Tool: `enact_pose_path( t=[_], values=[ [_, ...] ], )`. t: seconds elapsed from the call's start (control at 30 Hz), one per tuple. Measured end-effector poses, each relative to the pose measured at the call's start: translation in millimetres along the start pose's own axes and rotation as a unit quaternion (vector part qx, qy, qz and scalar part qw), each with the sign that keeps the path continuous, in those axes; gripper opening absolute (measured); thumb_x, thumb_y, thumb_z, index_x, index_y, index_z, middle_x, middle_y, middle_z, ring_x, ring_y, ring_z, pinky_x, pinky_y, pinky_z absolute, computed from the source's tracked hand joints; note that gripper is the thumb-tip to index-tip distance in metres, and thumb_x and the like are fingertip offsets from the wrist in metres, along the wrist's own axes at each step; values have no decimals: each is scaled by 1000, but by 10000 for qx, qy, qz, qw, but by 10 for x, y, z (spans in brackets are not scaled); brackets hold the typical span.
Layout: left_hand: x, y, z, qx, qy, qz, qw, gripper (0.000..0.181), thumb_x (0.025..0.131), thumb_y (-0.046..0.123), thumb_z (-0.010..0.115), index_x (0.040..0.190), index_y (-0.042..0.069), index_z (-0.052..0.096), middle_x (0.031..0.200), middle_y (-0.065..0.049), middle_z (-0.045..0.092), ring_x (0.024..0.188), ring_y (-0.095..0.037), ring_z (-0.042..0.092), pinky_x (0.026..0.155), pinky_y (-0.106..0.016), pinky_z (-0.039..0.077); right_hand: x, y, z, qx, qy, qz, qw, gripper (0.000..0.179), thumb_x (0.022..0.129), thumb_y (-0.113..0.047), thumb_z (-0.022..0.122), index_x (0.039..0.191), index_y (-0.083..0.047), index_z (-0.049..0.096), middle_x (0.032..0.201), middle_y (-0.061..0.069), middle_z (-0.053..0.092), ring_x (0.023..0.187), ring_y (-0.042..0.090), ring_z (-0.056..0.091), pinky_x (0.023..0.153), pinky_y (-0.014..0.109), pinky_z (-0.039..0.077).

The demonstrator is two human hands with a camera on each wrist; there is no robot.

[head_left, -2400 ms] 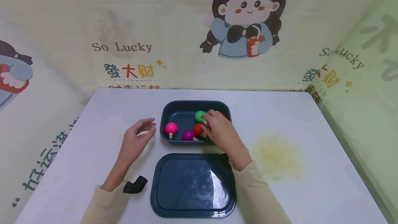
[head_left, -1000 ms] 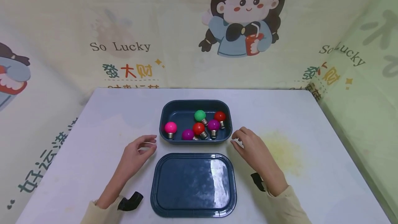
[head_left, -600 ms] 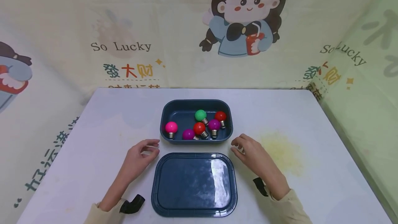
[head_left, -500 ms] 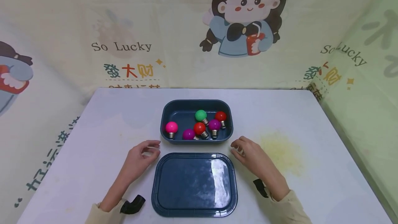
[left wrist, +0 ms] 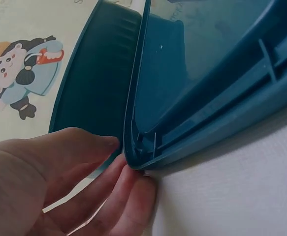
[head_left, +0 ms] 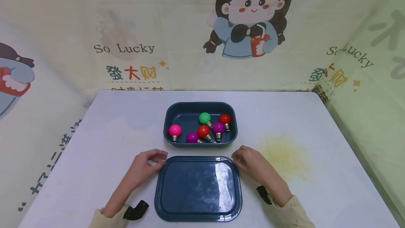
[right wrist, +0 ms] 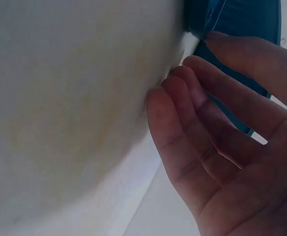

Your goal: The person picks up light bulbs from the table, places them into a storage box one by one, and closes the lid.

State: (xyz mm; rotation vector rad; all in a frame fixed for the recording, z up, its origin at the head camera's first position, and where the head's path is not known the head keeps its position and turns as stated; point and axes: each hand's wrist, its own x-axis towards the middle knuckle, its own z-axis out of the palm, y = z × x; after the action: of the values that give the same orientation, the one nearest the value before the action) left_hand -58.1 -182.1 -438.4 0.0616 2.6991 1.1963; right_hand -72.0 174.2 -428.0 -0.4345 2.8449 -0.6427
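Note:
A dark blue lid (head_left: 198, 189) lies flat on the table, in front of a dark blue box (head_left: 185, 113) that holds several small round-headed light bulbs. Among them are a pink bulb (head_left: 175, 130), a green bulb (head_left: 204, 118), a red bulb (head_left: 225, 118) and a purple bulb (head_left: 218, 128). My left hand (head_left: 146, 168) is at the lid's far left corner; in the left wrist view its fingertips (left wrist: 142, 189) come right up to that corner. My right hand (head_left: 254, 166) is at the far right corner, thumb close to the lid's edge in the right wrist view. Both hands have loosely bent fingers.
The white table (head_left: 104, 133) has a yellowish stain (head_left: 284, 156) to the right. Printed cloth (head_left: 183, 45) hangs behind it and at both sides. Black straps (head_left: 136, 211) show at both wrists.
My right hand has left the bulbs, exposing a purple bulb and a red bulb in the box. Both hands have come nearer to me, down to the lid's far corners.

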Motion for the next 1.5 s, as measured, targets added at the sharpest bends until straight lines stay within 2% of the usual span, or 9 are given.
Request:
enact_pose_path(
  t=[0.13, 0.4, 0.67, 0.93, 1.13, 1.23, 1.5],
  values=[
    [0, 5, -6, 17, -175, 8, 9998, 23, 88, 4, 70, 109, 11, 73, 98, 2, 74, 84, -9, 67, 75, -25, 54, -6, -13, 24, 17, 56, -131, 9999, 11, 85, -8, 77, 95, -5, 77, 83, 0, 64, 76, 11, 60, 74, 31, 57],
    [3, 8, -6, 203, -322, 65, 9993, 30, 84, -5, 66, 107, 12, 74, 96, 2, 73, 84, -11, 64, 71, -25, 53, -19, -35, 72, 56, 70, -222, 9997, 13, 84, -3, 76, 97, -3, 76, 85, 1, 65, 79, 14, 63, 78, 33, 58],
    [-9, 32, -6, 158, -346, 44, 9993, 36, 78, -9, 65, 108, 10, 73, 97, 1, 72, 82, -11, 61, 68, -23, 52, -20, -4, 75, 57, 186, -703, 9973, 12, 85, 0, 72, 96, -3, 74, 85, 2, 67, 75, 13, 62, 72, 31, 57],
    [-62, 132, -111, 235, -251, 144, 9993, 35, 80, -4, 63, 112, 8, 71, 94, 0, 72, 80, -10, 63, 71, -25, 53, -42, -41, -97, 752, -56, -598, 9954, 14, 90, 1, 64, 101, -5, 69, 90, 2, 71, 76, 12, 64, 62, 19, 53],
    [-126, 224, -222, -226, -261, 33, 9994, 32, 84, -2, 63, 114, 6, 70, 95, -4, 72, 81, -14, 66, 62, -24, 56, -80, -49, -245, 1005, 206, -880, 9908, 14, 92, -1, 62, 104, -7, 68, 91, 2, 71, 79, 14, 67, 58, 17, 52],
    [-154, 266, -282, -425, -251, 81, 9987, 31, 86, -2, 62, 115, 5, 70, 95, -5, 73, 80, -15, 67, 60, -25, 57, -95, -55, -295, 1238, 238, -989, 9871, 16, 94, -1, 62, 108, -6, 68, 93, 3, 71, 81, 15, 67, 54, 16, 52],
    [-173, 355, -422, -357, -60, 442, 9984, 29, 88, -2, 63, 116, 5, 70, 95, -5, 73, 81, -15, 68, 62, -25, 57, -96, -70, -428, 1605, 415, -1238, 9784, 17, 95, 0, 62, 110, -6, 67, 97, 4, 71, 83, 14, 68, 55, 18, 54]
  ],
)
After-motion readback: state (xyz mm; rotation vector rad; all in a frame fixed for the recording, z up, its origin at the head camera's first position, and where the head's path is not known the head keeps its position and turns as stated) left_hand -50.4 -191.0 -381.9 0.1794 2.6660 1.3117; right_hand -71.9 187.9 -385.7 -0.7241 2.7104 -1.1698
